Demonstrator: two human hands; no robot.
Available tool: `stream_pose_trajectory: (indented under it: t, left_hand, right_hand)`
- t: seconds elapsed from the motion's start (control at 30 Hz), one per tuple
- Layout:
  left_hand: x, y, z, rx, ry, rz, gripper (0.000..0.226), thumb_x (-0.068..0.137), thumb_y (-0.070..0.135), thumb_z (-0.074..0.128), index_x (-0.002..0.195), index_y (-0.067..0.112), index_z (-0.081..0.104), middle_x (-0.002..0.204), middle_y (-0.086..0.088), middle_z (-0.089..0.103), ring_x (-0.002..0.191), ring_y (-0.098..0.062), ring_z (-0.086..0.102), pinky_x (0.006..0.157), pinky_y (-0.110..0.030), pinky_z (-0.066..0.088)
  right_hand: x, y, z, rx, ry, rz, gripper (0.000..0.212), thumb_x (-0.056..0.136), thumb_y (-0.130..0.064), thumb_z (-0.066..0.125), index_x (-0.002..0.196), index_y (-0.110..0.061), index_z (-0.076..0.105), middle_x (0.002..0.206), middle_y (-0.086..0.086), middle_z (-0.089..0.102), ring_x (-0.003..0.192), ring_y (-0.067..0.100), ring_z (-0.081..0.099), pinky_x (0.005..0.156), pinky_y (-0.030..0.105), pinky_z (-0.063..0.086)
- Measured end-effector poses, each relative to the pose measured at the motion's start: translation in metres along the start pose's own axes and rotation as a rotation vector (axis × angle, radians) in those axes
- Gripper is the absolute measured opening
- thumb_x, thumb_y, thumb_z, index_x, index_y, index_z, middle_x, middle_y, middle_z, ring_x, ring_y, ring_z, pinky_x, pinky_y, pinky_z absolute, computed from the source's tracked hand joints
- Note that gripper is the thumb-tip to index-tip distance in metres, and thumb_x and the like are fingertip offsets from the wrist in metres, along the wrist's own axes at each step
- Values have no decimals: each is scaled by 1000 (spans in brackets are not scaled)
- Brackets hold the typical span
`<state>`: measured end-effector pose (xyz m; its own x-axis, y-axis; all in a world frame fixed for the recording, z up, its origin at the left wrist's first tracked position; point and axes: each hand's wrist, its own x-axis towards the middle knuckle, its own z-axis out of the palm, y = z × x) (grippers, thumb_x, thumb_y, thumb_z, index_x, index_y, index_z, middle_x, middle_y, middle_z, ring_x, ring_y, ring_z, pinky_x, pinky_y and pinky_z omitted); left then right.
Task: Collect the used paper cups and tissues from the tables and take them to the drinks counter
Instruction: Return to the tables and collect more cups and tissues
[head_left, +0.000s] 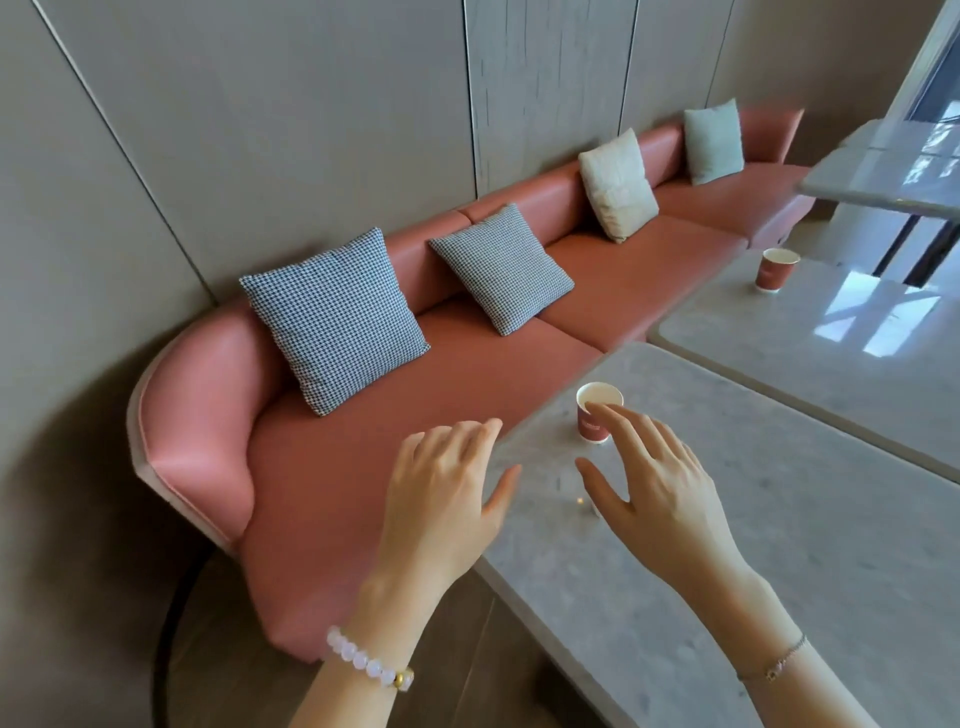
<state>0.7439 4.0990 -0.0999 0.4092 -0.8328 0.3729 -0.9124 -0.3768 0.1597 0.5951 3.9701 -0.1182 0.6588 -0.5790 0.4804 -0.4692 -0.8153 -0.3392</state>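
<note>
The right hand (654, 478) is spread loose over the near table (779, 545), holding nothing, with thumb and forefinger parted as if to take the red paper cup (597, 415). Its forefinger tip lies across the cup's front below the rim; whether it touches cannot be told. The left hand (447, 488) is likewise slack and empty, hovering at the table's left edge above the pink bench (467, 389). The cup stands upright near the table's far left corner, close to the bench-side edge. A second red cup (775, 270) stands upright by the far left corner of the next table (831, 332), well apart. No tissues show. This looks like the first pickup: the right hand needs to close round the near cup's wall, gently, as paper crushes, and keep it level in case liquid remains
</note>
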Motion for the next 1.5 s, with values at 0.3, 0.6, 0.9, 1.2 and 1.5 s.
stream_pose_trajectory:
  t: [0.3,0.6,0.9,1.2,1.5]
  left_hand:
    - [71,-10,46,-82,-75,180,49,90,45,39,120,13,60,109,0,67,98,-22,62,85,-39,49]
    - [146,-33,90,-196,-21,440,42,85,41,44,111,15,64,102,2,67,91,-21,62,79,-36,48]
    - [188,-65,129,-266,-137,633,45,86,42,41,115,16,63,107,3,66,97,-22,62,85,-36,48]
    - [199,-75,154,-319,-257,653,46,85,42,40,116,16,63,108,2,66,98,-23,62,87,-39,48]
    - [194,-77,180,-286,-311,614,46,85,41,42,113,14,65,106,0,67,97,-23,63,86,-38,49]
  right_hand:
    - [25,28,22,-104,41,150,46,87,-39,54,126,-15,56,121,1,63,108,23,61,88,33,47]
    - [47,24,59,-228,133,349,49,89,-43,46,126,-13,56,122,3,63,108,26,62,88,37,50]
    - [68,9,94,-313,176,607,52,89,-44,44,127,-11,57,123,3,63,111,25,60,90,36,48]
    - [72,11,115,-299,146,726,50,90,-41,48,128,-10,57,125,4,62,115,27,58,92,38,47]
    - [72,27,133,-238,66,746,51,89,-41,46,128,-9,56,125,4,62,115,27,58,92,39,48]
